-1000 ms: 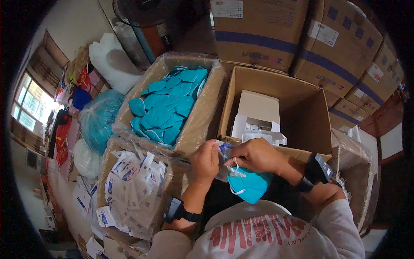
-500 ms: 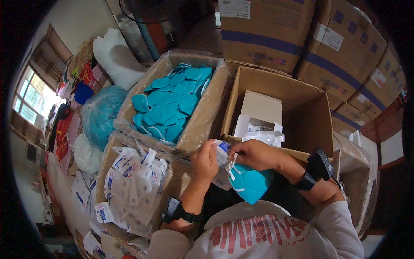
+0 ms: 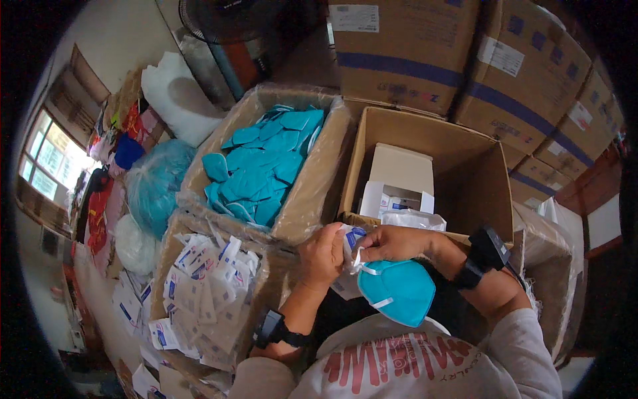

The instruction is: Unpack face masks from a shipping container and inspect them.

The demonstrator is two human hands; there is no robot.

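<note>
A clear pouch (image 3: 350,272) with a white and purple printed top is pinched in my left hand (image 3: 321,256), its fingers closed at the top edge. My right hand (image 3: 397,243) is closed beside it, gripping a teal face mask (image 3: 399,289) near its upper left edge. White straps cross the mask's left side, and its body hangs below my right hand toward my shirt. Both hands nearly touch at the pouch's opening. The right fingertips partly hide the strap and the pouch's edge.
A plastic-lined carton (image 3: 290,199) piled with teal masks stands at the left. A nearer carton (image 3: 159,266) holds many printed pouches. Straight ahead, an open carton (image 3: 475,173) contains a white box (image 3: 402,166). Large sealed cartons (image 3: 399,73) stack behind; a teal-filled bag (image 3: 156,176) lies far left.
The mask has turned and shifted slightly right, showing more of its face. My right hand has moved a little right and down, and my left hand slightly down.
</note>
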